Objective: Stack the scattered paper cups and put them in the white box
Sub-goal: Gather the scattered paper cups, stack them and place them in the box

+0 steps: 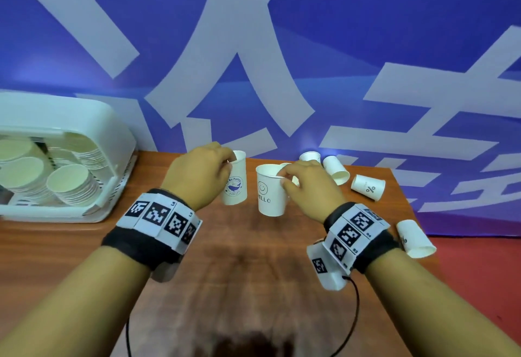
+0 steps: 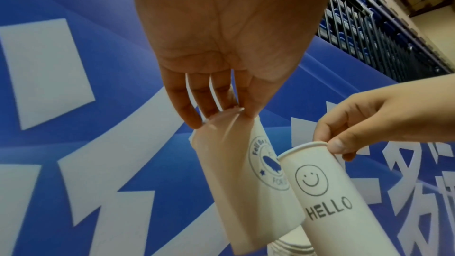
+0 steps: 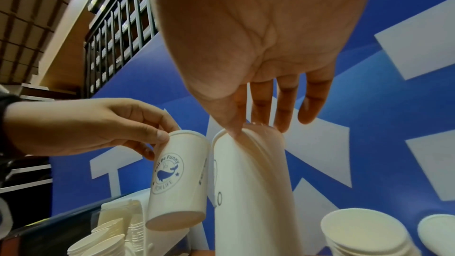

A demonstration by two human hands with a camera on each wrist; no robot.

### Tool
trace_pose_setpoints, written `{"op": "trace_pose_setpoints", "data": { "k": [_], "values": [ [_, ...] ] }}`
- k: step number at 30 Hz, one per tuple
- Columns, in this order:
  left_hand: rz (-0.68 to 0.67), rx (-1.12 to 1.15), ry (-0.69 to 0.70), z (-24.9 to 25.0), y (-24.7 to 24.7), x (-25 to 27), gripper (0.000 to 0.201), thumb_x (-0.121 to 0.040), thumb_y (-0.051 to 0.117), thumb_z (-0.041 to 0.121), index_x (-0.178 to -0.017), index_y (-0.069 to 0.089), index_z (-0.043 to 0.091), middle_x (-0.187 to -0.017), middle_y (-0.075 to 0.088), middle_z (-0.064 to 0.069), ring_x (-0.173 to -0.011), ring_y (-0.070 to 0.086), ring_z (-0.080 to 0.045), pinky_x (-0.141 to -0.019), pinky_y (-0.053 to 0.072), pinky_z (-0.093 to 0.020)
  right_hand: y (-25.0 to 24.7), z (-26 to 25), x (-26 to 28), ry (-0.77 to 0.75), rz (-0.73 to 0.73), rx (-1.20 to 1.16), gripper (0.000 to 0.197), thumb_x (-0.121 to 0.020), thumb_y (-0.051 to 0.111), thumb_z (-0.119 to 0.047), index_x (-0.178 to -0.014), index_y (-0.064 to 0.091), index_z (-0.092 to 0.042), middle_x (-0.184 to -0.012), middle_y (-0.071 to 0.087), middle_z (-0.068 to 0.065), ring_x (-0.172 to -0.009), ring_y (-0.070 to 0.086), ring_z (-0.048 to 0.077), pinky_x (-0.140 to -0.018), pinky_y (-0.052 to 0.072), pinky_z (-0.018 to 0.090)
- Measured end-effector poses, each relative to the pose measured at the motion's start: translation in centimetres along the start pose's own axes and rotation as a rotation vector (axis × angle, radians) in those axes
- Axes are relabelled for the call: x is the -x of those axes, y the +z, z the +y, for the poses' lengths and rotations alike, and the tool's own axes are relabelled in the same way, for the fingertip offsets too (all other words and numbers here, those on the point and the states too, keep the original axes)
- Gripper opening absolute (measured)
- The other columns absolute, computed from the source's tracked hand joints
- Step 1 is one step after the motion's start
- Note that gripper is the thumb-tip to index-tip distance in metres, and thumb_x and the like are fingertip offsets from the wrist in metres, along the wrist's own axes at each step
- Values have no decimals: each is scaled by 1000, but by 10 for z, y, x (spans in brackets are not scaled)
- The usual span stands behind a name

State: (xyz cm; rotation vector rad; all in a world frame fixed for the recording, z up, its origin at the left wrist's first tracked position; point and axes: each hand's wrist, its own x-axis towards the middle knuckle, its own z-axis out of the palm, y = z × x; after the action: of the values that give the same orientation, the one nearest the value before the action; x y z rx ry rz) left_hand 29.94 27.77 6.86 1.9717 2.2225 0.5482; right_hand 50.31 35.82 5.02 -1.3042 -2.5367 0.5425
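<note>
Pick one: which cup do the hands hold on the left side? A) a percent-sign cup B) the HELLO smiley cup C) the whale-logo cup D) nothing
C: the left hand pinches the rim of the whale-logo cup, while the right hand holds the HELLO smiley cup.

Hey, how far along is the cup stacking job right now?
Done: several stacks of paper cups already sit in the white plastic box. In hand: the left hand pinches the rim of the whale-print white paper cup, and the right hand pinches the rim of the smiley HELLO paper cup, not yet nested. Left: at least four loose white cups lie scattered on the wooden table.
</note>
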Motion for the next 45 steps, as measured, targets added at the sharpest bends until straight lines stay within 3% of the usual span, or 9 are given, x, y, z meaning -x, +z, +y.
{"op": "trace_pose_setpoints", "data": {
  "k": [7, 12, 18, 24, 28, 36, 40, 45],
  "values": [
    [-9, -78, -62, -34, -25, 21, 27, -94, 44, 23, -116, 60, 23, -106, 57, -2, -98, 57, -23, -64, 32, -28, 31, -36, -6, -32, -39, -17, 18, -86, 55, -18, -97, 69, -19, -102, 65, -3, -101, 54, 21, -91, 43, 42],
    [-32, -24, -37, -76, -37, 27, 26, -92, 46, 23, -113, 61, 22, -104, 57, 0, -98, 57, -23, -67, 41, -30, 35, -74, -20, -12, -67, 22, 17, -86, 57, -19, -98, 69, -21, -106, 66, -4, -102, 56, 18, -89, 45, 36],
    [-143, -6, 32, -171, -62, 49, 23, -90, 47, 22, -108, 63, 24, -105, 57, 3, -99, 57, -21, -78, 48, -35, 73, -159, -51, 23, -58, 57, 16, -88, 56, -25, -99, 67, -24, -100, 67, -6, -93, 59, 15, -80, 48, 31],
    [-109, 38, -26, -282, -96, 77, 20, -88, 51, 23, -103, 65, 23, -98, 59, 1, -95, 57, -23, -74, 48, -35, 127, -244, -79, 51, -85, 6, 12, -87, 56, -23, -92, 66, -25, -95, 66, -9, -87, 60, 13, -77, 51, 34],
    [-100, 37, -56, -329, -112, 87, 17, -88, 51, 23, -97, 66, 24, -93, 57, 4, -95, 55, -18, -70, 47, -33, 147, -275, -88, 102, -105, -5, 9, -83, 57, -21, -84, 66, -23, -87, 66, -8, -82, 61, 15, -70, 51, 31],
    [-43, 118, -61, -355, -113, 81, 21, -88, 52, 21, -103, 65, 25, -97, 58, 5, -98, 55, -18, -73, 47, -33, 161, -297, -106, 132, -108, 50, 7, -80, 58, -23, -73, 60, -24, -77, 63, -8, -75, 59, 14, -58, 41, 26],
    [20, 138, 4, -357, -104, 73, 17, -88, 55, 19, -99, 67, 21, -92, 60, 4, -95, 54, -18, -66, 42, -30, 165, -298, -110, 145, -113, 63, 8, -80, 58, -23, -72, 60, -23, -75, 63, -8, -74, 59, 15, -60, 43, 28],
    [10, 156, 58, -356, -88, 66, 12, -89, 56, 24, -93, 68, 22, -88, 59, 3, -89, 56, -21, -65, 45, -34, 165, -294, -113, 164, -130, 70, 8, -81, 58, -23, -74, 60, -25, -77, 63, -9, -75, 58, 13, -57, 40, 25]
  ]
}}
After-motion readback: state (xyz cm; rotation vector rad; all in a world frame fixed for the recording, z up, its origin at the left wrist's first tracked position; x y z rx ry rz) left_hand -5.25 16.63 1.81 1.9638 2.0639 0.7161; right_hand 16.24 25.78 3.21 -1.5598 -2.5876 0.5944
